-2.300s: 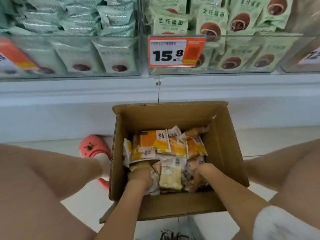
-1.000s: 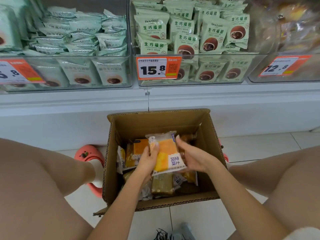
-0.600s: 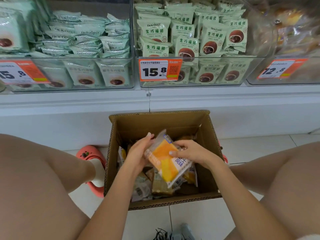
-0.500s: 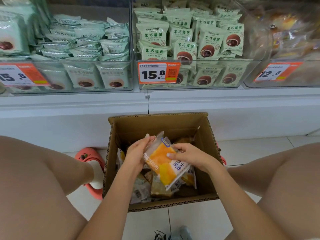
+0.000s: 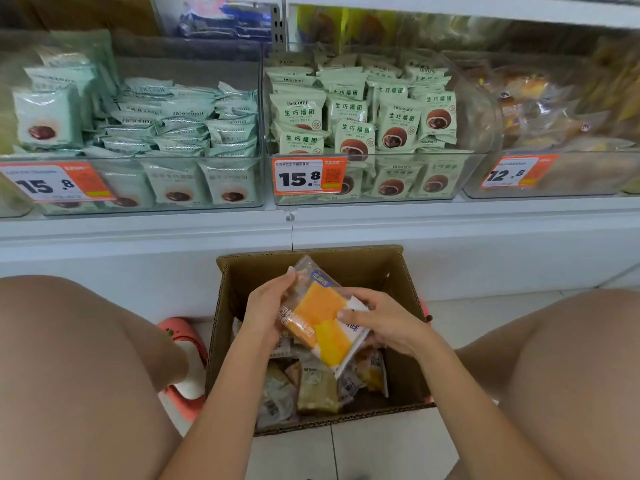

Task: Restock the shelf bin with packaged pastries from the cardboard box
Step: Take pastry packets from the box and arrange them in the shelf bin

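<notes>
Over the open cardboard box (image 5: 398,271), left hand (image 5: 266,306) and right hand (image 5: 388,320) both pinch one orange pastry packet (image 5: 322,323), lifted but not yet shelved; plenty more packets (image 5: 311,389) wait below, clear bins (image 5: 519,188) above.

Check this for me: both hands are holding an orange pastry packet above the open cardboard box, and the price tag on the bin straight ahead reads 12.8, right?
Not quite. In the head view the price tag on the bin straight ahead reads 15.8; the 12.8 tag is on the bin further right. The rest holds: the left hand and right hand both hold an orange pastry packet above the open cardboard box.
</notes>
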Action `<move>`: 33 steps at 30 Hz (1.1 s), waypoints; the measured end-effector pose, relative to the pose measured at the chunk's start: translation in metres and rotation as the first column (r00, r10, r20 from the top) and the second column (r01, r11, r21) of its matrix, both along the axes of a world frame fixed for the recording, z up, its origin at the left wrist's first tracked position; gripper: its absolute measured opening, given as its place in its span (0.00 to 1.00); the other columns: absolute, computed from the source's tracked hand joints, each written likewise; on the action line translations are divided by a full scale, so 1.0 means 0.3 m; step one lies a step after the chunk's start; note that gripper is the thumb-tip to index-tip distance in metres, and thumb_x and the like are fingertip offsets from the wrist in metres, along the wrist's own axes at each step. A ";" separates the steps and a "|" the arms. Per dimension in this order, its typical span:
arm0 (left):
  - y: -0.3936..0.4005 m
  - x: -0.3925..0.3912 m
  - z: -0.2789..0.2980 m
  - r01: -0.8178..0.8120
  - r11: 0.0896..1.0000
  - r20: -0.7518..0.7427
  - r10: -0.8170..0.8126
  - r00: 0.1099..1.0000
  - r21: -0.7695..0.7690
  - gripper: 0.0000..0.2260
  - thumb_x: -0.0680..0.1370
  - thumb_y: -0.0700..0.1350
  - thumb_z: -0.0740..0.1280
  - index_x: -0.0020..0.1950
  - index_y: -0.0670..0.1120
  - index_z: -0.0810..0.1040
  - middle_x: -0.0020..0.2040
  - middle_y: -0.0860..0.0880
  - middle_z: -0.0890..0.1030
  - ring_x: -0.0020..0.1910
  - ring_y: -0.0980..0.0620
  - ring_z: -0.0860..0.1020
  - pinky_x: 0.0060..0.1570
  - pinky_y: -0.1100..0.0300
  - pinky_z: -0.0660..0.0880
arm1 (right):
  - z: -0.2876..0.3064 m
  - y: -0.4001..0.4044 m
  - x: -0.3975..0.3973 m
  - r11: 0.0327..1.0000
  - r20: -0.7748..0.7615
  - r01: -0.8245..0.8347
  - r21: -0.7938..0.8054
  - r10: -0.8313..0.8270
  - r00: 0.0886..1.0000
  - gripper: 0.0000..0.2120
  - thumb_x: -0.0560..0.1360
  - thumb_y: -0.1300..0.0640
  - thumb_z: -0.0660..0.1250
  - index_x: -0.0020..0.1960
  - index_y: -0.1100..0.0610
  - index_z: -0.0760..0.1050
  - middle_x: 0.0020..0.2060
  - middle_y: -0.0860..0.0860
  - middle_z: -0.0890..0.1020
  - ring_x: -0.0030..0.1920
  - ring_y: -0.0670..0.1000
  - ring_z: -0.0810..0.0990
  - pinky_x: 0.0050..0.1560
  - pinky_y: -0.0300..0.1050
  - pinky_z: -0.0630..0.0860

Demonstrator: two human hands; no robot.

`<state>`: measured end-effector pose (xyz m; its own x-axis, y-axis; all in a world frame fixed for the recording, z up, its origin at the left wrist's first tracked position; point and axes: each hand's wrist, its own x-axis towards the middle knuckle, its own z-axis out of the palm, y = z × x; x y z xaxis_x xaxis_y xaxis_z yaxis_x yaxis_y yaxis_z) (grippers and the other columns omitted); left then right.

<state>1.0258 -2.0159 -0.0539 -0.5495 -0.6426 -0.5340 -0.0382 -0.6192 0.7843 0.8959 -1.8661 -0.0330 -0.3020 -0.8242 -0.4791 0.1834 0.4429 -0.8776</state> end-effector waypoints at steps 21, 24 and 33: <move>-0.015 -0.517 1.214 0.230 0.603 -0.161 -0.523 0.837 -0.764 0.11 0.78 0.46 0.67 0.58 0.43 0.77 0.47 0.42 0.84 0.44 0.41 0.82 0.40 0.55 0.82 | 1.193 0.083 -0.487 0.824 -0.452 0.213 -0.526 -0.482 0.750 0.21 0.68 0.45 0.66 0.57 0.52 0.80 0.48 0.55 0.84 0.49 0.60 0.82 0.48 0.53 0.78; -0.039 -0.585 1.305 0.171 0.586 -0.200 -0.513 0.835 -0.792 0.08 0.78 0.44 0.67 0.54 0.43 0.77 0.44 0.44 0.84 0.39 0.47 0.83 0.36 0.56 0.81 | 1.276 0.070 -0.537 0.808 -0.474 0.199 -0.554 -0.503 0.723 0.14 0.72 0.46 0.64 0.53 0.50 0.80 0.44 0.57 0.85 0.42 0.56 0.83 0.42 0.50 0.79; -0.128 -0.862 1.508 0.062 -0.320 0.121 -0.168 0.978 -0.945 0.07 0.78 0.39 0.64 0.53 0.44 0.80 0.51 0.50 0.82 0.50 0.53 0.78 0.51 0.61 0.75 | 1.552 -0.004 -0.730 0.614 -0.606 0.308 -0.727 -0.784 0.133 0.13 0.76 0.51 0.66 0.45 0.61 0.82 0.34 0.59 0.82 0.33 0.56 0.82 0.31 0.48 0.81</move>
